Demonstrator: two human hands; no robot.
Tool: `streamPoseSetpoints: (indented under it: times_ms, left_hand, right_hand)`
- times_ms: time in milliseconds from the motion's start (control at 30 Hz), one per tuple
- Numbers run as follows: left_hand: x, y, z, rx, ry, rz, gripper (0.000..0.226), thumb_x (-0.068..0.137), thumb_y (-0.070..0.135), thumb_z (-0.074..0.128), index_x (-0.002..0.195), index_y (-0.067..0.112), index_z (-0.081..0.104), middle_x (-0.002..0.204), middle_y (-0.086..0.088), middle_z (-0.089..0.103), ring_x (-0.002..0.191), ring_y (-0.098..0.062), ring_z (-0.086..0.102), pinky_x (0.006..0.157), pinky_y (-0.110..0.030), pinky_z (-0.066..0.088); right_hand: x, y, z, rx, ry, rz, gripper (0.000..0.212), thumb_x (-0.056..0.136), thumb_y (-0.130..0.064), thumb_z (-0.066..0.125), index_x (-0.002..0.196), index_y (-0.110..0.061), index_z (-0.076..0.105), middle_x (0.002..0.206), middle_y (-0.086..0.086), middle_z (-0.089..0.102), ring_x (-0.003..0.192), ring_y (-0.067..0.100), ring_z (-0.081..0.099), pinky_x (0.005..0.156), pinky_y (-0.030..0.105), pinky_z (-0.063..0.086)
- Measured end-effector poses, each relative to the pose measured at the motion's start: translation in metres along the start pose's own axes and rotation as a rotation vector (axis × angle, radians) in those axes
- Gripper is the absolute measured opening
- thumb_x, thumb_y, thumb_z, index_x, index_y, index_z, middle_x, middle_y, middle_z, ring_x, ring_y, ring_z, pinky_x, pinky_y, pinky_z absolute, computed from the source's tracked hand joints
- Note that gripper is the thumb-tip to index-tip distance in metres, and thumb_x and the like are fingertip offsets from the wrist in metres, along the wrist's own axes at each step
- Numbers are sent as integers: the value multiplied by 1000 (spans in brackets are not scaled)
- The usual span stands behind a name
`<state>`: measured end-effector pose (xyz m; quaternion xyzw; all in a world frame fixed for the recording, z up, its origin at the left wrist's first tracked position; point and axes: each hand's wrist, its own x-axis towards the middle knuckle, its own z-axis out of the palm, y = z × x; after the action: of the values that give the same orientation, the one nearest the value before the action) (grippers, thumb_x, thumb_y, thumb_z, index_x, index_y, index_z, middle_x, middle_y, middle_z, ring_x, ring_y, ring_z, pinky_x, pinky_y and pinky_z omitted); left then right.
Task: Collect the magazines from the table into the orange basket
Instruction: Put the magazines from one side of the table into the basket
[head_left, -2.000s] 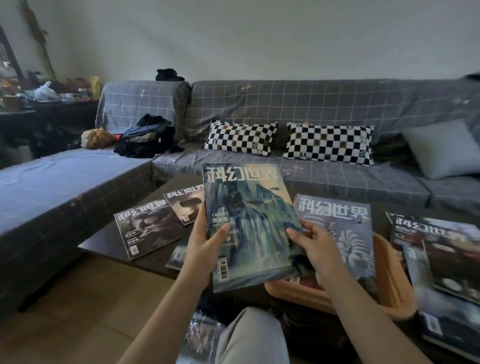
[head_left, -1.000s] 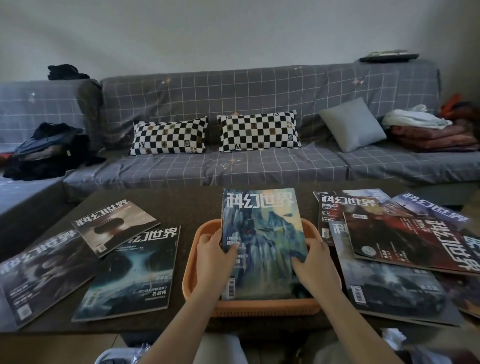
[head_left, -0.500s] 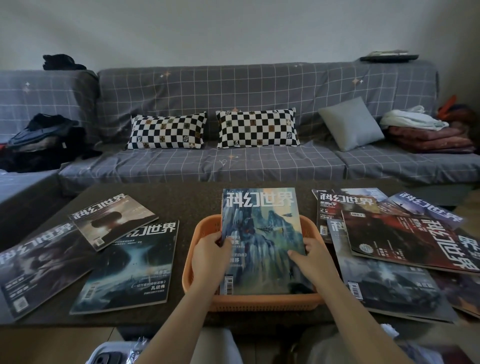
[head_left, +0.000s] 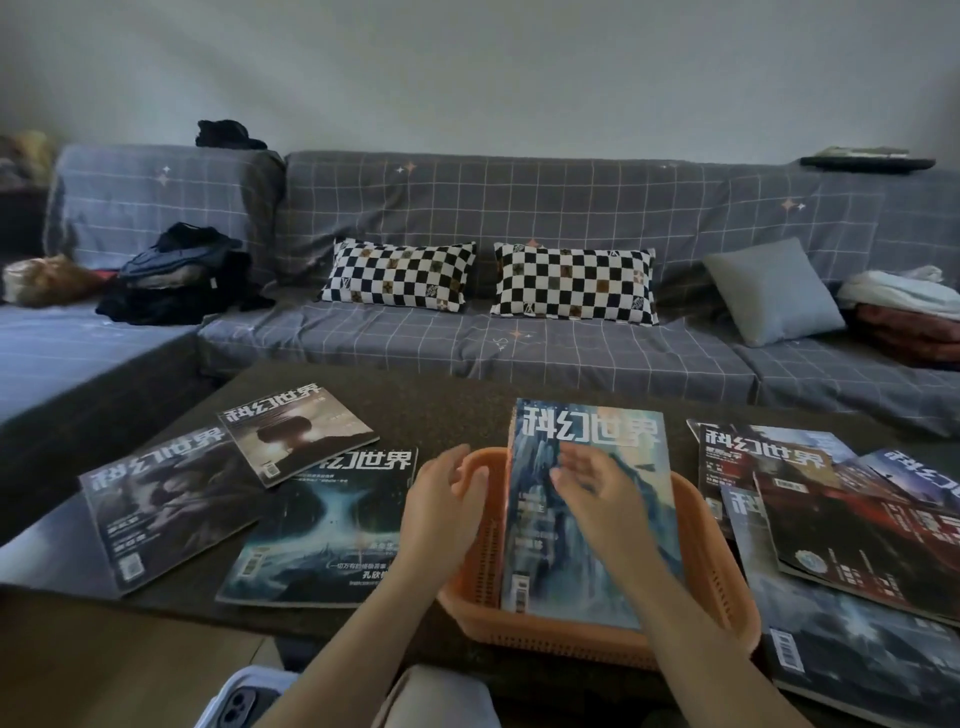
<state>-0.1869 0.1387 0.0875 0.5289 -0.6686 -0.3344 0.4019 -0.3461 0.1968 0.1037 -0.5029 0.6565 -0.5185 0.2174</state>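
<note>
A blue-green magazine (head_left: 613, 441) lies in the orange basket (head_left: 571, 642) at the table's front edge, its far end sticking over the rim. My left hand (head_left: 441, 514) hovers open over the basket's left rim, holding nothing. My right hand (head_left: 605, 493) is open above the magazine's cover, fingers apart. Left of the basket lie three magazines: a dark blue one (head_left: 322, 535), a brown one (head_left: 293, 431) and a grey one (head_left: 156, 504). Several overlapping magazines (head_left: 852, 525) lie to the right.
The dark table (head_left: 441, 405) stands before a grey checked sofa (head_left: 519, 332) with two chequered pillows (head_left: 400, 275) and a grey cushion (head_left: 774, 291). Clothes (head_left: 176, 275) are piled at the sofa's left. A phone (head_left: 236, 709) lies below the table edge.
Both hands set the blue-green magazine down in the basket, then let go of it and lifted off. The view has shifted to the left.
</note>
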Motion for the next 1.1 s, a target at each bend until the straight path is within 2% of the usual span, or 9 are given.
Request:
streamPoseSetpoints:
  times_ms: [67,167,267,433,533,700,900,1033,1100]
  left_hand:
    - [7,-10,-17,-16,29,-14,47,93,36,56,138,27,46,123,11,57,89,3,55,60,-11,45]
    - [19,-27,-43,-8,90,-61,45,93,33,56,136,25,47,113,11,58,88,2,55,69,-17,50]
    - [32,-48,-65,-24,156,-121,42,94,31,55,135,21,49,108,10,59,81,5,53,59,-10,39]
    - [57,-85,-98,-25,222,-195,40,95,30,55,133,18,51,118,3,61,93,-2,56,69,-14,45]
    - [74,-109,-110,25,245,-250,41,95,31,53,133,16,51,124,-4,59,102,-15,60,86,-35,53]
    - [98,-145,-118,125,304,-380,44,94,34,54,135,18,50,138,-11,47,122,-26,49,106,-43,39]
    - [121,-178,-125,178,344,-433,46,95,28,52,136,10,46,143,-15,42,133,-30,38,109,-43,32]
    - [135,-188,-123,124,381,-419,50,95,24,52,140,5,42,145,-16,41,137,-30,32,111,-41,27]
    - [143,-192,-125,111,414,-444,49,94,25,53,138,5,45,140,-17,47,132,-34,39,107,-41,31]
  right_hand:
    - [7,-10,20,30,-81,-17,28,89,-24,61,117,-25,58,106,-15,63,98,-1,59,75,10,43]
    - [20,-22,54,21,-178,-31,24,89,-24,60,114,-27,60,98,-15,63,93,1,61,76,15,49]
    - [35,-29,90,-16,-245,-61,22,89,-25,60,111,-26,62,96,-14,63,92,3,62,81,20,52]
    - [69,-31,148,-117,-365,-51,23,90,-26,58,112,-27,60,100,-9,63,96,7,60,87,36,53]
    - [93,-26,180,-177,-418,-47,24,90,-26,58,114,-25,60,104,-5,63,95,10,59,83,32,54]
    - [128,-11,231,-276,-492,0,31,89,-27,60,119,-21,58,113,-1,63,93,8,56,62,15,41]
    - [162,4,283,-416,-600,65,52,88,-34,59,136,-17,46,136,3,52,121,19,51,91,28,42]
    - [180,10,305,-410,-618,156,60,88,-37,59,140,-15,40,140,7,48,125,24,47,102,35,41]
    - [184,13,310,-421,-605,189,62,88,-40,58,141,-14,40,141,8,47,128,27,43,106,41,38]
